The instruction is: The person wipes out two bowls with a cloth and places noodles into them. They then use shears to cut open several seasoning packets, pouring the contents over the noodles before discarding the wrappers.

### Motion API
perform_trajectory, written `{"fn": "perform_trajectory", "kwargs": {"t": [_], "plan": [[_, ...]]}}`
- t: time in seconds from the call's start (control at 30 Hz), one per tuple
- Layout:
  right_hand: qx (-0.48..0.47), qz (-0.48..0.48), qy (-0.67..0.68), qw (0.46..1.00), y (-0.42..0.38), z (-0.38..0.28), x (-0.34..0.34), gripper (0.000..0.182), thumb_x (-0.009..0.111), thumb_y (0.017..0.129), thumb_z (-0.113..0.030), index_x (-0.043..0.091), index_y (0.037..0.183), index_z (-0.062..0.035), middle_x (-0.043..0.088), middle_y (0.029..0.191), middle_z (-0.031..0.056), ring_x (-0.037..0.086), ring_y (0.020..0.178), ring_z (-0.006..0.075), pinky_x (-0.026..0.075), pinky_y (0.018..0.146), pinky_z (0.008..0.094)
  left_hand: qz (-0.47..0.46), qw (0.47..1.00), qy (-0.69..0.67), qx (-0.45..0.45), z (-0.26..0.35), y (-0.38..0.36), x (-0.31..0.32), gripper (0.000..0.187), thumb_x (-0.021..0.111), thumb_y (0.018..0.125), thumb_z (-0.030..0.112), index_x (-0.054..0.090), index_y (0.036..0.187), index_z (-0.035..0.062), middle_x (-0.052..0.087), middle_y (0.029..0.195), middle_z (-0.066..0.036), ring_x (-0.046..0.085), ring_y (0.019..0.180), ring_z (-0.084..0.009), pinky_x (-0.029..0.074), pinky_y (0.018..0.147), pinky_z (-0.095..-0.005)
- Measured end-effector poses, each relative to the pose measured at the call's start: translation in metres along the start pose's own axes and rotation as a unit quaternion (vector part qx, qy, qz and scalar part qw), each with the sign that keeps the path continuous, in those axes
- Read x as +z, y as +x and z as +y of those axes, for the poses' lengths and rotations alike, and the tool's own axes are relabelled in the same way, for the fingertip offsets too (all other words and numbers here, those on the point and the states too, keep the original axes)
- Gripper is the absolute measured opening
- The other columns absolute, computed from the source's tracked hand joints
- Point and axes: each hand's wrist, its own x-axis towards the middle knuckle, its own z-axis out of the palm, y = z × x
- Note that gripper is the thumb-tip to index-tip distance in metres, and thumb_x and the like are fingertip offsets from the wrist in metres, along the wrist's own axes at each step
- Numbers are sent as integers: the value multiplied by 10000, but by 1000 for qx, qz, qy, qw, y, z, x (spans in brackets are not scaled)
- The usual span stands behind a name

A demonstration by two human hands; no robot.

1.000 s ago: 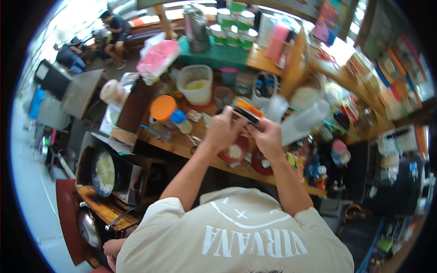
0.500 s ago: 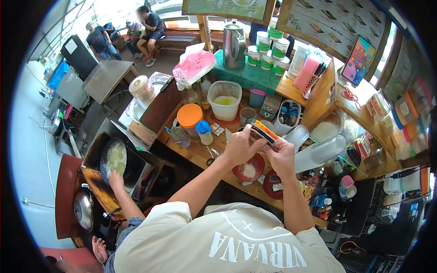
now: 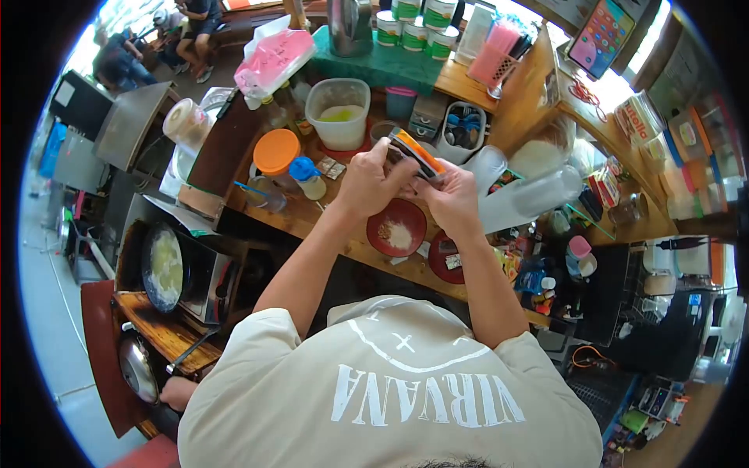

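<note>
Withdrawn from the pan (image 3: 166, 269), a co-worker's hand (image 3: 178, 393) leaves it untouched, while the person's left hand (image 3: 368, 184) and right hand (image 3: 454, 204) pinch an orange-and-black packet (image 3: 419, 154) near the red plate (image 3: 414, 217).

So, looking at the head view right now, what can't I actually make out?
All in the head view:
- The print on the orange-and-dark packet: too small, and partly covered by the left hand and right hand.
- The top of the metal pitcher: cut off by the upper edge.
- The arm behind the other person's hand: hidden by the pale shirt.
- The phone's icon labels: too small.
</note>
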Motion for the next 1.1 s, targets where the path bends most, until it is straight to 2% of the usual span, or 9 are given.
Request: {"fn": "perform_trajectory", "kwargs": {"t": [0.07, 0.43, 0.53, 0.6, 0.77, 0.87, 0.9, 0.97, 1.1], "plan": [[-42, -20, -101, 994, 3, 2, -4, 218, 675, 890, 51, 667, 1108, 56, 708, 880, 47, 679, 784, 100, 587, 719, 258, 8, 1000, 15, 25, -17, -1, 3, 347, 572, 1011, 314, 602, 867, -1, 684, 680, -140, 718, 634, -247, 519, 548, -358], [34, -64, -42, 996, 5, 9, -4, 315, 680, 877, 75, 632, 1188, 64, 711, 933, 68, 687, 798, 123, 590, 740, 276, 37, 999, 30, 13, -37, -9, -5, 349, 575, 1010, 294, 596, 803, 13, 595, 596, -158, 632, 550, -332, 461, 495, -376], [47, -101, -74, 991, 6, 16, -16, 308, 725, 856, 37, 647, 1154, 51, 710, 943, 57, 672, 797, 104, 580, 731, 269, -26, 1000, -6, 4, -39, -16, -13, 364, 576, 1004, 306, 585, 772, 26, 576, 599, -184, 644, 572, -353, 450, 500, -431], [64, -139, -92, 984, 2, 26, -26, 273, 747, 841, 16, 671, 1102, 37, 708, 929, 33, 654, 792, 81, 568, 725, 258, -101, 973, 173, 119, -46, -25, -21, 362, 585, 992, 306, 577, 745, 41, 589, 615, -193, 636, 594, -384, 454, 519, -474], [183, -227, -231, 928, -12, 76, -27, 348, 798, 789, -12, 687, 1118, 12, 706, 913, 29, 638, 757, 70, 556, 685, 255, -257, 942, 203, 68, -66, -64, -7, 316, 515, 1005, 296, 609, 808, 68, 638, 700, -184, 640, 692, -408, 500, 618, -494], [141, -195, -320, 916, -25, 115, -36, 292, 772, 807, 14, 677, 1082, 34, 708, 903, 45, 655, 716, 94, 591, 645, 270, -86, 975, 190, 83, -122, -94, -3, 260, 480, 1006, 255, 620, 885, 73, 673, 782, -169, 658, 706, -395, 525, 655, -500], [189, -142, -217, 947, -33, 116, -36, 271, 772, 812, -2, 692, 1069, 26, 719, 920, 56, 670, 733, 111, 599, 644, 272, -124, 930, 317, -137, -129, -100, -7, 179, 507, 970, 204, 614, 1027, 72, 700, 887, -169, 684, 774, -395, 546, 697, -512], [232, -85, -111, 963, -45, 121, -41, 235, 754, 832, 3, 704, 1061, 25, 726, 934, 65, 693, 784, 131, 616, 661, 277, -135, 852, 415, -290, -173, -122, -14, 220, 568, 934, 215, 590, 1062, 38, 704, 901, -215, 694, 838, -431, 556, 711, -524], [237, -64, -120, 962, -60, 128, -46, 239, 753, 833, 5, 701, 1066, 19, 721, 943, 64, 694, 787, 128, 620, 661, 274, -119, 855, 425, -271, -232, -162, -2, 320, 680, 821, 171, 591, 1081, 7, 706, 881, -244, 700, 834, -437, 559, 736, -539]]}}
